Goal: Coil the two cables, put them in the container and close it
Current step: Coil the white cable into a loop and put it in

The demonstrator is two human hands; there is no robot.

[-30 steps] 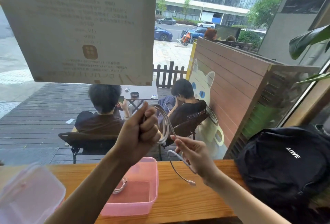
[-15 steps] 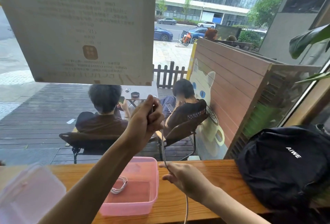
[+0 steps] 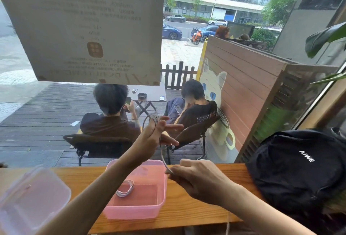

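My left hand (image 3: pixel 156 137) is raised above the pink container (image 3: pixel 161 193) with loops of a grey cable (image 3: pixel 162 153) wound over it, fingers partly spread. From there the cable runs down to my right hand (image 3: pixel 198 180), which pinches it just right of the container over the wooden counter. A tail of cable hangs below the counter edge. Inside the container lies a white coiled cable (image 3: pixel 125 190). The translucent lid (image 3: pixel 28 203) rests at the left, off the container.
A black backpack (image 3: pixel 299 165) sits on the counter (image 3: pixel 196 214) at the right. A window with a paper notice (image 3: pixel 84 27) rises directly behind the counter. Two people sit on chairs outside.
My left hand dropped a little and its fingers spread, with the cable loops now showing over it. My right hand stays low beside the container, drawing the cable taut.
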